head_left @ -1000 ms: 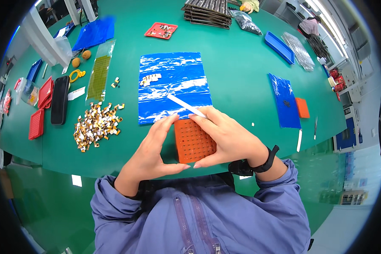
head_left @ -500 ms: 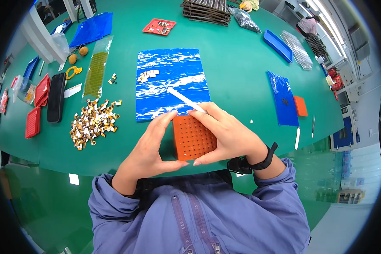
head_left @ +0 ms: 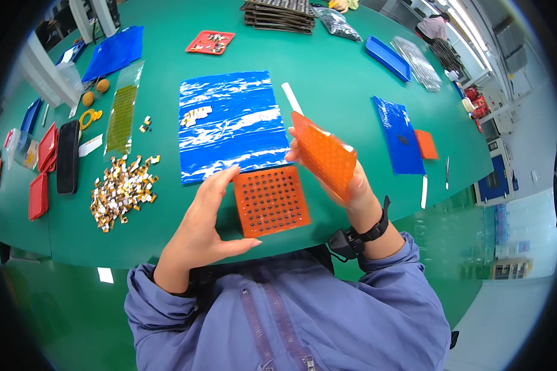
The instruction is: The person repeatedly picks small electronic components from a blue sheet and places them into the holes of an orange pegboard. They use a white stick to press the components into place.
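Observation:
An orange block lies at the near edge of the table, its top face set with rows of small dark round pieces. My left hand spans its left side, fingers at the far left corner and thumb along the near edge. To the right, my right hand grips a thin orange plate with a dimpled grid, tilted steeply above the table. A white strip sticks out past the plate's far end; where it meets the hand is hidden. Beyond the block lies a shiny blue sheet with small white pieces on it.
Left are a heap of small white-and-brown parts, a black phone, red trays and yellow scissors. A red tray and stacked dark trays stand far off. Right are another blue sheet, an orange block and tweezers.
My right hand has lifted the orange plate off the block and tilted it to the right, uncovering the rows of dark pieces. The white strip has moved with it. The left hand stays at the block.

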`<state>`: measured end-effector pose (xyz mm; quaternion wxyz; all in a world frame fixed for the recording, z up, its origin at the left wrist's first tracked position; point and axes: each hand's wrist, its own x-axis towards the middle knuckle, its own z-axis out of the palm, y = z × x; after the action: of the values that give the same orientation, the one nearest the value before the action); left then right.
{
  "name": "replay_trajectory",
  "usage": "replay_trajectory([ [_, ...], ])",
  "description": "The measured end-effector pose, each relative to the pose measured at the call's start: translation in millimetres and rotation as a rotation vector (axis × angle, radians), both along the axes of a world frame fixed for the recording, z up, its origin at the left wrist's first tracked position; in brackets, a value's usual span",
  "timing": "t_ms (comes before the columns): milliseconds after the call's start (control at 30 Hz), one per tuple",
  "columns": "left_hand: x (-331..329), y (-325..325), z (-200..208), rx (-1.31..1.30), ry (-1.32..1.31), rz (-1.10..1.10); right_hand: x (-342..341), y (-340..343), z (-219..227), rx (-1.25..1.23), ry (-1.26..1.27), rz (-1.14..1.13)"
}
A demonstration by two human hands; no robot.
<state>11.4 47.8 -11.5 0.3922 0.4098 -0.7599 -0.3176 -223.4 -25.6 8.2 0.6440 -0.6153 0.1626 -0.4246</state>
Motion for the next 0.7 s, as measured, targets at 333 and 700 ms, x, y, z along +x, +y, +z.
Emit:
replay_trajectory([
  [333, -2, -2, -3, 0.050, -0.014, 0.005, -20, 1, -12, 0.244, -0.295, 0.016],
  [700, -5, 2, -6, 0.129, 0.249, 0.160, -166, -22, 22, 0.011, -0.160, -0.679],
])
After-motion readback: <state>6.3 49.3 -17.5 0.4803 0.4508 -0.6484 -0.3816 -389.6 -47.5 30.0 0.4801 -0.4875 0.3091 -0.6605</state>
